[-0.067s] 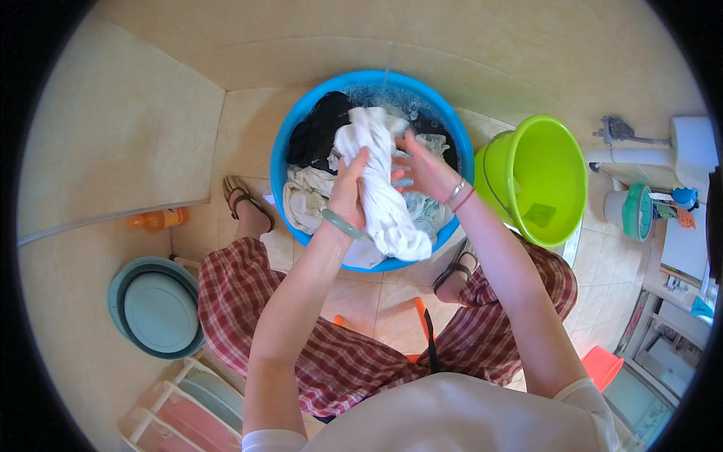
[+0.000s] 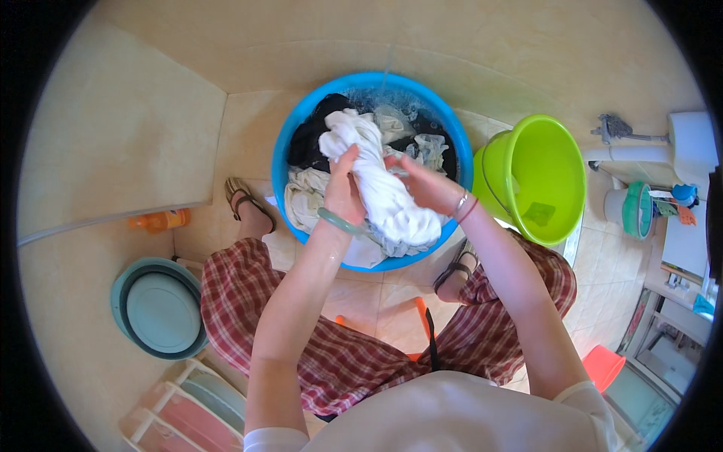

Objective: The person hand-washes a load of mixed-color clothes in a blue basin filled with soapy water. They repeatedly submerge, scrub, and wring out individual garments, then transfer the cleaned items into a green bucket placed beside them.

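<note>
A bunched, twisted white garment (image 2: 385,197) is held over a blue basin (image 2: 281,162), slanting from upper left to lower right. My left hand (image 2: 346,197), with a pale green bangle at its wrist, is wrapped around the garment's left side. On the other side is my right hand (image 2: 428,187), somewhat blurred, its fingers stretched out toward the garment and not closed around it; whether the fingertips touch it is unclear. Below them the basin holds dark clothes (image 2: 307,142), a cream cloth (image 2: 304,200), other pale pieces and bubbly water (image 2: 376,98).
A lime green bucket (image 2: 553,181) stands right of the basin. Grey-green basins (image 2: 162,313) and an orange bottle (image 2: 160,219) are at left, above a white rack (image 2: 169,399). My sandaled feet flank the blue basin. A small bin (image 2: 629,209) sits at far right.
The white garment has swung, its upper end shifting left and its lower end right. My right hand has moved slightly right and down along it. My left hand keeps its hold.
</note>
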